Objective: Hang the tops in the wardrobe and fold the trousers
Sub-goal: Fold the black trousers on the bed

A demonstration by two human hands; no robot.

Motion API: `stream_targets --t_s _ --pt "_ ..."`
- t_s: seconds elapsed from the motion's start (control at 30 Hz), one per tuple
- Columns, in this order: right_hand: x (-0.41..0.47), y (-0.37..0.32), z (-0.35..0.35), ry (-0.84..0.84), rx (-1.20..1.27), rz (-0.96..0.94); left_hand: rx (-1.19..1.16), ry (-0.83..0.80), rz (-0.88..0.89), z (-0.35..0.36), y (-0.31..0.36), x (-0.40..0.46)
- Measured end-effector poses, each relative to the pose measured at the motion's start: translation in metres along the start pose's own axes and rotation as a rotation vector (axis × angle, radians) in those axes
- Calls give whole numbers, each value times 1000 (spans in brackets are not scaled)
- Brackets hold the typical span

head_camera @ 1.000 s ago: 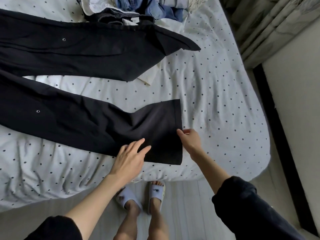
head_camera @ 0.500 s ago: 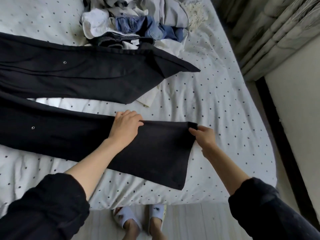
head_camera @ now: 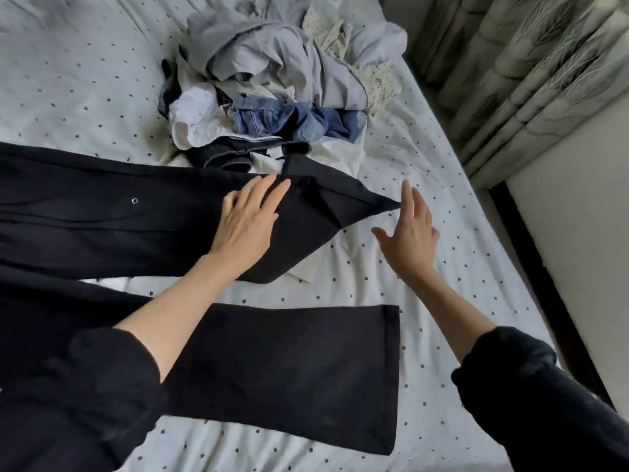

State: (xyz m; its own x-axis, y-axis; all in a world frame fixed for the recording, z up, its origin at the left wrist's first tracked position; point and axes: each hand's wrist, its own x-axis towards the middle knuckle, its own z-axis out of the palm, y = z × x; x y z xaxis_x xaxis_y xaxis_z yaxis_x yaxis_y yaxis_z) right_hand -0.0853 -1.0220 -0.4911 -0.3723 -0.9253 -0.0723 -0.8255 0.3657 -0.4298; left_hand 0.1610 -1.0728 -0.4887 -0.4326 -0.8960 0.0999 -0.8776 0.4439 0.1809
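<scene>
Two legs of the black trousers [head_camera: 102,226] are spread on the dotted bed sheet [head_camera: 425,267], beside the clothes pile [head_camera: 272,80].
The far leg is pressed by the flat left hand [head_camera: 246,223]; its folded-over hem corner [head_camera: 354,206] should be opened by the relaxed, empty right hand [head_camera: 410,236] before folding.

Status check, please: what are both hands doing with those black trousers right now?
Left hand open, flat on far leg of black trousers. Right hand open beside its folded hem, holding nothing. Near leg flat. Clothes pile just behind.
</scene>
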Motion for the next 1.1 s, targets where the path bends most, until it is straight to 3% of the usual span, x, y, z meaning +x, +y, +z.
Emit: stream_targets --t_s 0.17,0.3,0.53,0.63,0.8,0.87,1.0,1.1 --pt "29 -2 -8 -54 45 -6 -67 -275 30 -10 -22 61" --pt "10 1 -36 -59 293 72 -289 -149 82 -30 -21 49" --pt "6 -26 -115 -128 291 -41 -436 -249 -25 -86 -16 29" --pt "18 -43 -157 -264 321 -83 -541 -256 -71 -114 -17 38" --pt "41 -46 -201 -713 374 118 -573 -381 -78 -140 -9 53" --pt "58 -43 -195 -643 359 151 -502 -317 -109 -133 -3 63" --pt "97 -33 -148 -231 262 108 -254 -54 -97 -91 19 75" --pt "99 -11 -102 -217 355 220 -220 -90 -94 -54 35 49"
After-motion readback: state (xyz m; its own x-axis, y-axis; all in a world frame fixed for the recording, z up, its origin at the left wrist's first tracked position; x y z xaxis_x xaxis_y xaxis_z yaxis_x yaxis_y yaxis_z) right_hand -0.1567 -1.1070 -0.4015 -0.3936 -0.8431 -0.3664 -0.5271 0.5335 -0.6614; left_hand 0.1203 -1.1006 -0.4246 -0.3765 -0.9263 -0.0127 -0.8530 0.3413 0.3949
